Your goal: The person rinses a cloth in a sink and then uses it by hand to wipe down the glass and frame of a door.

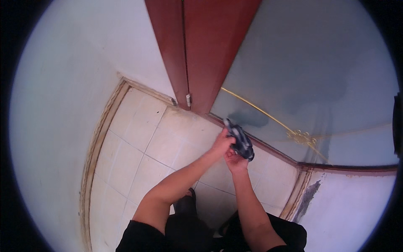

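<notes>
A bunched dark cloth with pale stripes is held in front of me, close to the lower edge of the frosted glass panel. My left hand is closed on its left side, the thumb lying over the fabric. From below, my right hand grips the lower part, and some of its fingers are hidden behind the cloth. The two hands are almost touching. A dark reflection shows in the glass beside the cloth.
A red-brown frame with a hinge borders the glass, which carries a gold line ornament. Pale floor tiles lie below, edged by a worn baseboard. A white wall rises at left; my dark-shod foot is below.
</notes>
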The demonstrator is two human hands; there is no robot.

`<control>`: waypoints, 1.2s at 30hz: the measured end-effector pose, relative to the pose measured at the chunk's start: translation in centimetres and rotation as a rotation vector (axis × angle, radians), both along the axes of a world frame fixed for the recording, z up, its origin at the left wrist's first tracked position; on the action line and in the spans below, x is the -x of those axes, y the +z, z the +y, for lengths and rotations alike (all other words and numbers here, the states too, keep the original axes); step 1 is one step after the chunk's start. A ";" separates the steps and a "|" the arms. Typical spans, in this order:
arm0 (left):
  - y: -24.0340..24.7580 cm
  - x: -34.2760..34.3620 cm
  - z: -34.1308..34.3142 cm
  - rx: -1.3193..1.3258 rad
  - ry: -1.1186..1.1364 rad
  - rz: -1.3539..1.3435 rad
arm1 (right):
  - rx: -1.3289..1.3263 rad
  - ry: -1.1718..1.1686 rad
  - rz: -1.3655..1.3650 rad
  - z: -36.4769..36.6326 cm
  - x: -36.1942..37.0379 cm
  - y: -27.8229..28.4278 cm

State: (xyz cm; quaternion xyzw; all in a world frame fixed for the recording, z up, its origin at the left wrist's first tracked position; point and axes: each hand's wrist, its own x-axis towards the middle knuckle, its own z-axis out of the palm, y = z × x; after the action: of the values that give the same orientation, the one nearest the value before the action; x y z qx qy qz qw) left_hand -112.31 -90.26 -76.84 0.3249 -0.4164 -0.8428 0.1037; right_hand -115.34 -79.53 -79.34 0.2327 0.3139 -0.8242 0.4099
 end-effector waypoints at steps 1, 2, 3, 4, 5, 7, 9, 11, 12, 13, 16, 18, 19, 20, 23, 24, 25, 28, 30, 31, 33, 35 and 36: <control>0.1 -0.9 -1.1 -0.033 0.012 0.031 | 0.150 0.054 0.043 -0.2 -0.1 1.7; 0.1 -1.8 -2.4 -0.066 0.025 0.061 | 0.299 0.108 0.088 -0.6 -0.2 3.2; 0.5 -2.7 -3.3 -0.030 -0.012 0.052 | 0.318 0.107 0.095 -0.6 -0.3 4.1; 0.7 -3.5 -4.3 0.006 -0.043 0.040 | 0.336 0.112 0.099 -0.8 -0.5 4.6; 1.0 -4.1 -5.1 0.041 -0.072 0.029 | 0.355 0.117 0.103 -1.0 -0.6 4.9; 3.3 -4.9 -6.4 -0.137 -0.040 0.082 | 0.397 0.141 0.106 -1.8 -1.0 6.1; 4.2 -5.9 -7.9 -0.389 -0.088 0.190 | 0.438 0.192 0.154 -2.5 -0.9 7.8; 4.7 -6.0 -7.4 -0.281 -0.055 0.073 | 0.439 0.204 0.118 -2.9 -0.9 8.7; 5.5 -6.1 -7.0 -0.232 -0.037 0.019 | 0.415 0.193 0.100 -2.8 -1.0 8.6; 5.0 -6.1 -7.0 -0.170 -0.011 0.012 | 0.393 0.180 0.081 -2.7 -1.1 8.5; 2.7 -6.2 -7.2 -0.043 0.092 -0.027 | 0.304 0.099 0.129 -1.8 -0.8 6.0; 2.5 -6.4 -8.6 -0.046 0.199 -0.076 | 0.203 -0.017 0.153 -0.8 0.2 4.7; 2.7 -6.7 -9.4 -0.062 0.253 -0.045 | 0.142 -0.074 0.139 -0.4 0.9 4.5; 2.8 -6.9 -9.7 -0.058 0.292 -0.028 | 0.146 -0.084 0.149 -0.1 1.2 4.3; 3.6 -7.4 -9.7 -0.053 0.390 0.015 | 0.117 -0.095 0.179 0.0 1.4 4.4; 3.3 -7.7 -10.0 0.037 0.404 -0.029 | 0.094 -0.103 0.172 -0.2 1.2 4.5; 2.6 -8.0 -10.4 0.124 0.419 -0.073 | 0.069 -0.110 0.164 -0.4 0.9 4.4; 2.9 -8.0 -10.9 0.585 0.433 -0.138 | -0.035 -0.113 0.189 -0.8 0.5 3.9; 4.3 -8.1 -10.6 0.865 0.420 -0.234 | -0.137 -0.085 0.178 -1.1 0.0 4.1; 5.5 -7.8 -9.9 0.954 0.406 -0.323 | -0.201 -0.060 0.152 -1.4 -0.5 4.8; 9.2 -6.4 -7.4 1.071 0.180 -0.415 | -0.176 0.013 0.067 -1.4 -0.4 4.5; 9.8 -6.1 -4.3 1.196 -0.166 -0.214 | 0.171 0.155 0.048 -1.0 -0.6 4.5; 8.5 -6.0 -3.1 1.280 -0.321 0.015 | 0.342 0.223 0.039 -0.8 -0.6 4.6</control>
State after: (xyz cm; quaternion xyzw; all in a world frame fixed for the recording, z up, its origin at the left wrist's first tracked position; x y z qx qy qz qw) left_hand -106.27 -93.35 -68.29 0.1271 -0.8778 -0.4360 0.1523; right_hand -114.75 -80.30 -74.76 0.1073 0.2010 -0.8195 0.5258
